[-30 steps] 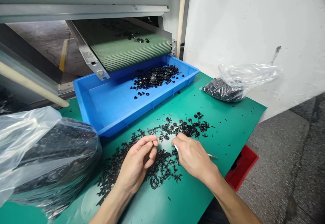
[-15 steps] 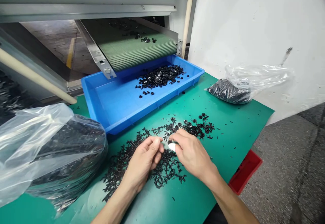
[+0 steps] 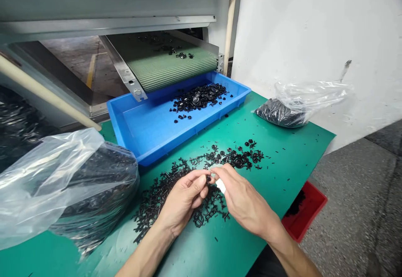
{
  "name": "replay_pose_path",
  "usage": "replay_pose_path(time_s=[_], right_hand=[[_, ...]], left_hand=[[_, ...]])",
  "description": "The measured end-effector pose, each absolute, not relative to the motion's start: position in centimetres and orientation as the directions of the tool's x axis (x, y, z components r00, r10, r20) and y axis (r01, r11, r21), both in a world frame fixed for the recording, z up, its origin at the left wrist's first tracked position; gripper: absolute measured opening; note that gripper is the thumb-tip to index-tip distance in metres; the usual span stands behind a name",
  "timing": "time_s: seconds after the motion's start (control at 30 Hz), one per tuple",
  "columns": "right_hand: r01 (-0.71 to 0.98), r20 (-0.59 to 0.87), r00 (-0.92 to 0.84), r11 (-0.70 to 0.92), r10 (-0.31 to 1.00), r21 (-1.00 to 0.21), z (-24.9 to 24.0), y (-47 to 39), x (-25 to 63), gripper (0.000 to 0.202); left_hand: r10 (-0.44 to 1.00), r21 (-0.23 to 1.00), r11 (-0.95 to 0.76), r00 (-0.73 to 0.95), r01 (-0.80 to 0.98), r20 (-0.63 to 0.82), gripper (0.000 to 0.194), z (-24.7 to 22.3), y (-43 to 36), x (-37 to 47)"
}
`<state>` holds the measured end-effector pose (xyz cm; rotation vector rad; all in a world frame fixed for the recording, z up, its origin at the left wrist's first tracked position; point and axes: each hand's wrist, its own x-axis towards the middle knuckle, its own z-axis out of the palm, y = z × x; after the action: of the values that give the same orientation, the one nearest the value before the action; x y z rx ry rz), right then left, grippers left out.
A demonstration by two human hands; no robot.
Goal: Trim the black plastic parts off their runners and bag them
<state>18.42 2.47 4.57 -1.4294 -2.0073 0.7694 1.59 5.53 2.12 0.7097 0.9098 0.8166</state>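
Note:
My left hand is closed, with a small black plastic part pinched between thumb and forefinger. Against the same part close the fingertips of my right hand; its thumb wears a white cover. The fingers partly hide the part, so its exact shape cannot be made out. Under and left of my hands spreads a pile of black branched plastic pieces. Just beyond them lies a second heap of round black parts.
A blue tray holding black parts stands below the end of a green conveyor belt. Plastic bags of black pieces sit at left and at back right. A red bin is beyond the table's right edge.
My hands have come together, and the small black part now sits at the left thumb and forefinger. The camera view has tilted slightly upward.

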Motion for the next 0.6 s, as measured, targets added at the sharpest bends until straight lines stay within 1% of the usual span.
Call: replay_pose_path(time_s=[0.1,0.17,0.23,0.3,0.37,0.43,0.6], right_hand=[[0.737,0.100,-0.185,0.205,0.978,-0.644,4.0,1.6,18.3,0.043],[0.803,0.103,-0.151,0.183,0.983,-0.568,3.7,1.0,17.9,0.035],[0.845,0.127,-0.159,0.201,0.979,-0.496,3.6,0.5,17.4,0.026],[0.866,0.171,-0.155,0.217,0.973,-0.450,3.6,0.2,17.0,0.025],[0.880,0.217,-0.133,0.216,0.967,-0.424,3.5,0.1,16.6,0.024],[0.885,0.246,-0.122,0.217,0.962,-0.411,3.4,0.1,16.3,0.023],[0.883,0.225,-0.131,0.216,0.966,-0.416,3.0,0.0,15.9,0.023]], left_hand=[[0.868,0.804,0.485,0.302,-0.345,-0.394,0.023,2.1,5.3,1.8],[0.879,0.798,0.473,0.263,-0.374,-0.399,0.022,2.0,5.2,2.0],[0.882,0.787,0.470,0.238,-0.399,-0.406,0.023,2.0,5.0,2.2],[0.883,0.773,0.469,0.221,-0.427,-0.413,0.027,2.0,4.8,2.4],[0.884,0.762,0.466,0.207,-0.450,-0.418,0.033,2.0,4.5,2.7],[0.883,0.755,0.468,0.205,-0.458,-0.423,0.033,2.0,4.3,2.9],[0.884,0.727,0.464,0.205,-0.507,-0.421,0.031,1.8,4.0,3.3]])
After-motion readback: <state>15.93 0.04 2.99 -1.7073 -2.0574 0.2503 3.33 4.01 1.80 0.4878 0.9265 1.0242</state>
